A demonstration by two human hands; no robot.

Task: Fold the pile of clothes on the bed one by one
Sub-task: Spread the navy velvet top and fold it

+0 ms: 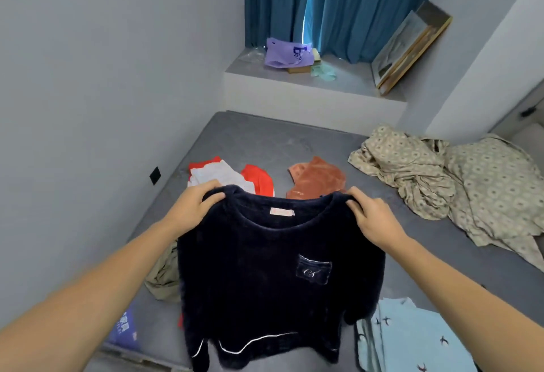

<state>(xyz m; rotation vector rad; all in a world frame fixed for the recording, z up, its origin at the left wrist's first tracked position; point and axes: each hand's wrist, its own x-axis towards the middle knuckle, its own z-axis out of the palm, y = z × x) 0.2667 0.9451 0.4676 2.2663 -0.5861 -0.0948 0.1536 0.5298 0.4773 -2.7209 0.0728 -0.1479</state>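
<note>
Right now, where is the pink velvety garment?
The pink garment lies on the bed, mid-frame beyond the navy sweater, between the red clothes and the patterned sheet.

Both bare forearms come in from the lower corners of the frame and meet toward the middle. The left hand point(197, 201) and the right hand point(371, 216) are raised at the same height, fingers curled, each pinching one shoulder of the dark sweater point(273, 277).

A sweater point(265, 277) hangs above the bed's point(265, 142) near edge, held at the shoulders by the left hand point(195, 204) and right hand point(374, 218). Behind it lie folded clothes point(217, 176) toward the left edge and a velvet garment point(318, 179) mid-bed. A crumpled sheet point(435, 174) covers the right edge, and a bird-print shirt point(412, 339) lies at the near right corner.
</note>
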